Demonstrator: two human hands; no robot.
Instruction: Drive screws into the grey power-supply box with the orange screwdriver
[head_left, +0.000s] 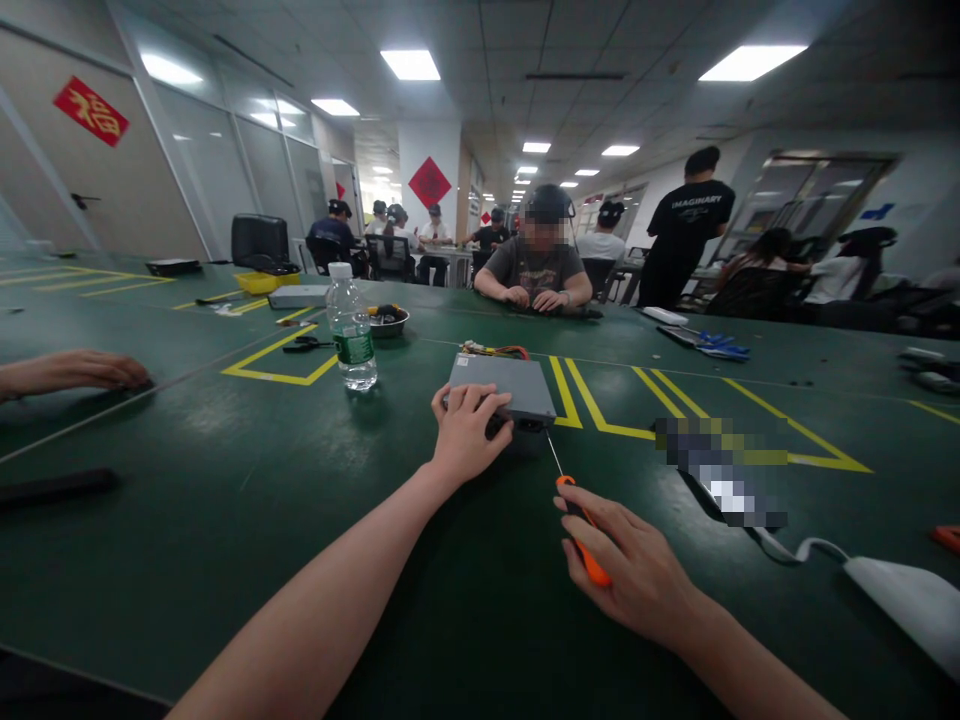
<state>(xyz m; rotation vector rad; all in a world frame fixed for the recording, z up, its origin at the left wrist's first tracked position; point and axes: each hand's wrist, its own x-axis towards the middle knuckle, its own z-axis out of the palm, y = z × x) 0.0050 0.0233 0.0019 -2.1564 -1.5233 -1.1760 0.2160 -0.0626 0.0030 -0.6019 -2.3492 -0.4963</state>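
Plainly, the work sits in the middle stretch of the tabletop (300, 560), where a grey metal box (506, 375) lies flat between the near and far edges, its bundle of coloured wires (517, 351) on the side facing the far edge, perhaps to leave the socketed near face free. From where I stand, the left hand (469, 430) is palm down over the box's near left corner, fingers partly spread on the lid and thumb bent over the near face; I take that as a hold to stop it sliding. The right hand (630, 560) has its fingers curled loosely around the orange handle of a screwdriver (566, 482), which slants up so the shaft reaches the box's near right corner; whether the tip touches, I can't tell. That low angle probably suits a face turned towards the person. A water bottle (352, 345) stands upright left of the box, seemingly out of the elbows' way, with a metal bowl (391, 326) behind it, nearer the far edge. At that edge a co-worker (536, 270) sits with both hands on the table.
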